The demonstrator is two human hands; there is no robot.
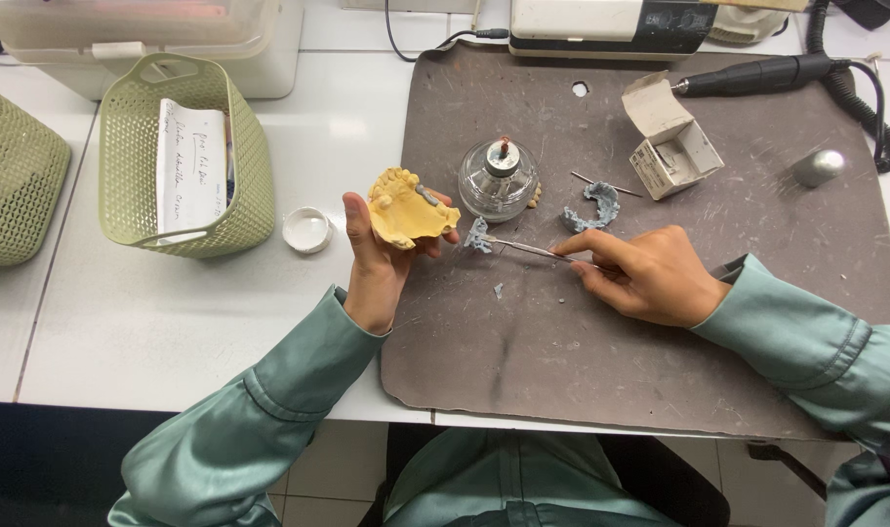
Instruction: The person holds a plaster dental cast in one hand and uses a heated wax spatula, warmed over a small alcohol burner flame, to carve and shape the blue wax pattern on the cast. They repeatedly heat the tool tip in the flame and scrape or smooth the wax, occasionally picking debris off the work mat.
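Note:
My left hand (375, 271) holds a yellow plaster dental cast (404, 209) above the edge of a dark grey work mat (562, 361). My right hand (642, 275) grips a thin metal instrument (525, 248) like a pen, its tip carrying a small lump of blue-grey wax (477, 236) just right of the cast. A glass spirit lamp (499, 179) stands on the mat right behind the instrument's tip. A curved piece of blue-grey wax (595, 207) lies to the lamp's right.
Two green mesh baskets (133, 146) (16, 176) stand at the left, one holding a paper slip. A small white lid (306, 229), an open white carton (669, 137), a black handpiece with coiled cord (757, 74) and a silver knob (818, 167) lie around.

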